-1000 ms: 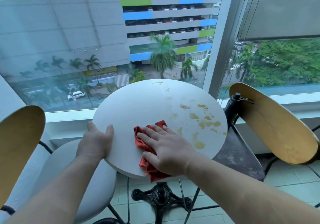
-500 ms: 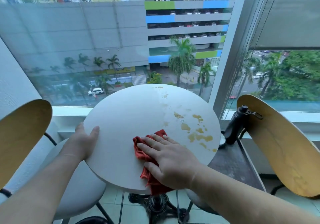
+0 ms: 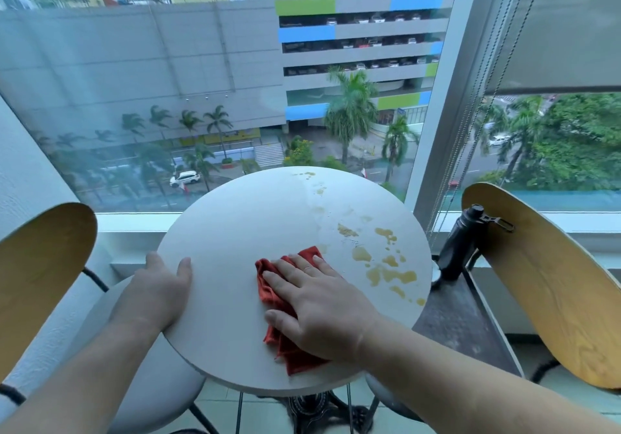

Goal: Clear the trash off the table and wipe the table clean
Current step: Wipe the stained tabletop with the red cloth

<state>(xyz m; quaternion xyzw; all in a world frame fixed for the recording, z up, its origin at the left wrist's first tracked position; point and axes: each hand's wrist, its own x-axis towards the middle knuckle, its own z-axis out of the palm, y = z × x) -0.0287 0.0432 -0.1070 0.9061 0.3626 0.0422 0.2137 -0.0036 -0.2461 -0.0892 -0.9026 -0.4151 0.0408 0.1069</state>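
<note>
Your left hand point(image 3: 158, 285) gripping the surface point(image 3: 248, 232) rim, your right hand point(image 3: 322, 309) flat, pressing the red cloth point(image 3: 294, 356), yellow spills point(image 3: 389, 274) to its right

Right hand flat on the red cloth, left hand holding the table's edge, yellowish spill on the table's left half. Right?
One slip: in the head view the yellowish spill lies on the right half of the table, right of the red cloth. The right hand does press flat on that cloth, and the left hand holds the table's edge.
</note>
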